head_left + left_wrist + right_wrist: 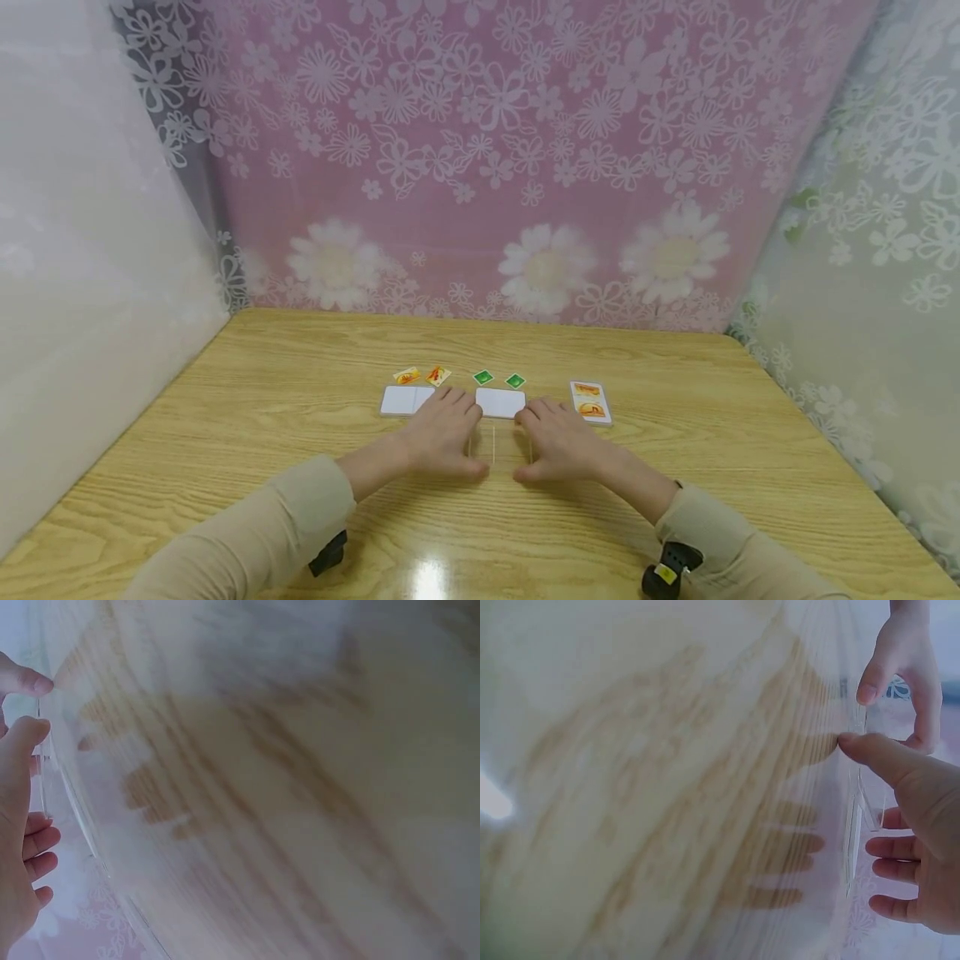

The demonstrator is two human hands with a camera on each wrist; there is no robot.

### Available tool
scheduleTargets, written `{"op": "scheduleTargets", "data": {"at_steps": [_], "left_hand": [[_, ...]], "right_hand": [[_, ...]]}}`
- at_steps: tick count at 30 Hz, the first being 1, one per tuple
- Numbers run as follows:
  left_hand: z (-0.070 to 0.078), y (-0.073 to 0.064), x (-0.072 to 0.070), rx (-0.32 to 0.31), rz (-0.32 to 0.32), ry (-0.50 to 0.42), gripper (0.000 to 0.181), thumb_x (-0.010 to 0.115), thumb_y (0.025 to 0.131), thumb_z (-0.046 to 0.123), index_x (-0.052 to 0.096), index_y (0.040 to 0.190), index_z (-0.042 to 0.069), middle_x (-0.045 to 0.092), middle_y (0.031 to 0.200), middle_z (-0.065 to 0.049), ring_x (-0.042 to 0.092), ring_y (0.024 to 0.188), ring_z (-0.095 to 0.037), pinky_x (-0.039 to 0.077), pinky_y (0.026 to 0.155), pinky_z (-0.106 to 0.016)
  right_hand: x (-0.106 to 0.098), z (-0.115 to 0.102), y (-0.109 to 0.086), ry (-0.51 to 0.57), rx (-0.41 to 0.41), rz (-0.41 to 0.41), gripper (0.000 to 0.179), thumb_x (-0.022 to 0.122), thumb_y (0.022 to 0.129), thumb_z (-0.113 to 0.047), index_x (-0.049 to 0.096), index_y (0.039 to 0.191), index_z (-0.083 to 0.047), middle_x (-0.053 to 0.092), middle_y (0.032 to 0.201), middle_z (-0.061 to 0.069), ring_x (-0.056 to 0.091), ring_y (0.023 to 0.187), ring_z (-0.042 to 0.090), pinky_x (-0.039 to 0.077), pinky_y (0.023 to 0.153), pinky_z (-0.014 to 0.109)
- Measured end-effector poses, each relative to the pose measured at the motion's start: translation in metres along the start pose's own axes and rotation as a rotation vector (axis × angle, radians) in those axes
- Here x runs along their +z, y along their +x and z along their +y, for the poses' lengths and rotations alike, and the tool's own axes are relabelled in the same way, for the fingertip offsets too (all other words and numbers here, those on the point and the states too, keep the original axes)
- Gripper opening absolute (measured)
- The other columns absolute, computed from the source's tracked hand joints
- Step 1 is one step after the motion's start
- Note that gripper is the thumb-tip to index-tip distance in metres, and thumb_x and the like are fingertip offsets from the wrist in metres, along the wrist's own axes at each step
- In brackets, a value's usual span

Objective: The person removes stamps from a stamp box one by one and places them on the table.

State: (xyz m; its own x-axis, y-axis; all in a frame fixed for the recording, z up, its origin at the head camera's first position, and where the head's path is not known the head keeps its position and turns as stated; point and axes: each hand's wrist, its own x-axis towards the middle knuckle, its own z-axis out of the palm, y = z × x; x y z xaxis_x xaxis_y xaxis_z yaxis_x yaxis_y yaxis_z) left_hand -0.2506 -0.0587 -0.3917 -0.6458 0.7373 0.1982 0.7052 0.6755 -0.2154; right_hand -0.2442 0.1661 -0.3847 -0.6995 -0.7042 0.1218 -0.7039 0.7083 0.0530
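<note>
In the head view a clear plastic piece (493, 446) with thin upright edges lies on the table between both hands. My left hand (445, 435) holds its left side, thumb at the near end and fingers at the far end. My right hand (561, 443) holds the right side the same way. The right wrist view shows the clear piece (870, 796) between thumb and forefinger; its full shape is hard to tell. Just beyond lies a blank white card (500, 403). Another white card (397, 401) is partly covered by the left fingers.
Two small orange picture cards, one left (407, 376) and one right (438, 377), lie behind the white cards. Beside them are two green cards, one left (483, 377) and one right (515, 381). A larger card with two orange pictures (591, 390) lies beyond the right hand.
</note>
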Motion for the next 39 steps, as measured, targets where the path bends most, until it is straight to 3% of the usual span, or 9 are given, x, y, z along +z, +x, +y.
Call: {"op": "scheduleTargets", "data": {"at_steps": [8,19,25,33,39], "left_hand": [[0.0,0.004,-0.004,-0.048,0.006,0.023,0.065,0.052,0.076,0.068,0.054,0.105,0.01,0.053,0.104,-0.003,0.046,0.101,-0.021,0.033,0.096,-0.04],[-0.004,0.015,0.001,-0.056,0.11,0.043,0.065,0.059,0.071,0.067,0.054,0.102,0.01,0.055,0.105,-0.004,0.046,0.1,-0.022,0.034,0.09,-0.038],[-0.008,0.019,0.001,-0.067,0.064,0.043,0.061,0.058,0.073,0.068,0.053,0.096,0.012,0.056,0.102,-0.003,0.048,0.099,-0.021,0.037,0.086,-0.034],[-0.013,0.024,0.002,-0.082,0.006,0.065,0.06,0.058,0.075,0.067,0.051,0.098,0.012,0.052,0.1,-0.001,0.046,0.094,-0.019,0.036,0.084,-0.033],[-0.017,0.028,0.004,-0.084,-0.031,0.057,0.06,0.057,0.077,0.064,0.053,0.105,0.011,0.052,0.103,-0.001,0.046,0.098,-0.019,0.035,0.09,-0.036]], "right_hand": [[0.001,0.003,0.002,0.021,0.049,0.044,0.063,0.073,0.068,-0.044,0.054,0.111,-0.002,0.051,0.108,0.01,0.048,0.103,0.028,0.041,0.086,0.045],[-0.005,0.009,0.005,-0.002,0.07,0.138,0.066,0.079,0.065,-0.045,0.056,0.113,-0.005,0.051,0.105,0.007,0.047,0.1,0.027,0.042,0.08,0.044],[-0.005,0.013,0.013,-0.026,0.064,0.14,0.066,0.08,0.064,-0.044,0.057,0.113,-0.007,0.052,0.107,0.006,0.048,0.1,0.026,0.042,0.08,0.043],[-0.004,0.018,0.019,-0.046,0.07,0.129,0.066,0.079,0.066,-0.044,0.056,0.117,-0.008,0.051,0.104,0.006,0.047,0.101,0.027,0.042,0.079,0.043],[-0.001,0.021,0.023,-0.008,0.112,0.109,0.064,0.078,0.069,-0.04,0.056,0.12,-0.009,0.051,0.105,0.006,0.046,0.102,0.027,0.041,0.081,0.044]]}}
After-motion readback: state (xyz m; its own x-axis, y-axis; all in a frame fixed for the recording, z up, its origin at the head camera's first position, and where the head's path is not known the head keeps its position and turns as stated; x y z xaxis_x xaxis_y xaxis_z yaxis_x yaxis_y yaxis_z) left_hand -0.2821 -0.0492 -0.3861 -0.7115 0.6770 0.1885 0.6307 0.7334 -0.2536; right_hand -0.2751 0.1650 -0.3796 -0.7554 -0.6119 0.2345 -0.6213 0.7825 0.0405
